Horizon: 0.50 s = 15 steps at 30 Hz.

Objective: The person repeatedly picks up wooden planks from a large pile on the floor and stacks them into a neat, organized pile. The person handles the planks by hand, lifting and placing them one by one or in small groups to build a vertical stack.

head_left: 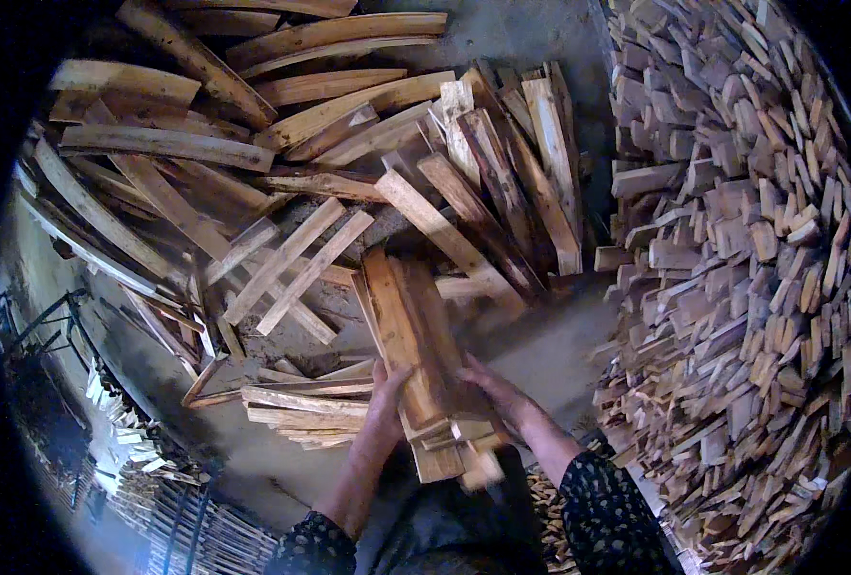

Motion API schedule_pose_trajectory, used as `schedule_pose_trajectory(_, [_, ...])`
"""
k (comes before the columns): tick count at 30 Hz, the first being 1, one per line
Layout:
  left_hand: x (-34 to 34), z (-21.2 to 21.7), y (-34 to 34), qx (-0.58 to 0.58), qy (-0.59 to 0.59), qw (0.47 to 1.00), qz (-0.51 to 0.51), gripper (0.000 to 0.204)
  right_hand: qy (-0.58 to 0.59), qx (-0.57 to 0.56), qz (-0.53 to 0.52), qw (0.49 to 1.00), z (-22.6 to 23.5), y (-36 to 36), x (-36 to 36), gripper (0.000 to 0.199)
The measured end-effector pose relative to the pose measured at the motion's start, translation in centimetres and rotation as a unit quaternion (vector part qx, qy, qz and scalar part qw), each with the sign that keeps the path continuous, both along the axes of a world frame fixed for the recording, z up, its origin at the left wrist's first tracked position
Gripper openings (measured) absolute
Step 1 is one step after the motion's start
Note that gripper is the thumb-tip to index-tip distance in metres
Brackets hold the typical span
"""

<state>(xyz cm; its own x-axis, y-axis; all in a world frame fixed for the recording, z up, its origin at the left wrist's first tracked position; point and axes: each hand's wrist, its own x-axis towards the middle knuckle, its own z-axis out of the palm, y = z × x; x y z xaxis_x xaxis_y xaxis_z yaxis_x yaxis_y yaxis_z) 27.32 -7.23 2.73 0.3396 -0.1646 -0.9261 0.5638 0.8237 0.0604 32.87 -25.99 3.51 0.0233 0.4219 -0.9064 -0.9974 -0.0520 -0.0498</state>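
Wooden pale-brown slat bundle (416, 355) sits gripped between your left hand (384, 402) and right hand (497, 391), fingers closed; square its ends next.

My left hand (384, 407) and right hand (498, 393) are bare; dark sleeves (speckled with pale dots, possibly floral) cover both arms toward six o'clock.

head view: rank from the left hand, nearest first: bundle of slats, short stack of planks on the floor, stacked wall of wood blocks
1. bundle of slats: held by the left hand.
2. short stack of planks: just to its left, on the floor.
3. stacked wall of wood blocks: far right, past the right hand.
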Motion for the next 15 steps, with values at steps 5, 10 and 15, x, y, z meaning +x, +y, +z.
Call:
schedule_pose_trajectory(5, [1.4,1.2,-0.7,0.036,0.004,0.998,-0.042,0.059,-0.115,-0.012,-0.005,0.993,-0.5,-0.4,-1.4,0.086])
schedule_pose_trajectory(10, [6.4,3.5,-3.5,0.043,-0.081,0.989,-0.116,0.057,-0.255,-0.034,-0.01,0.966,0.9,-0.7,1.7,0.085])
schedule_pose_trajectory(15, [11.2,14.1,-4.7,0.09,-0.17,0.965,-0.178,0.055,-0.381,0.002,-0.031,0.924,13.4,-1.8,6.8,0.085])
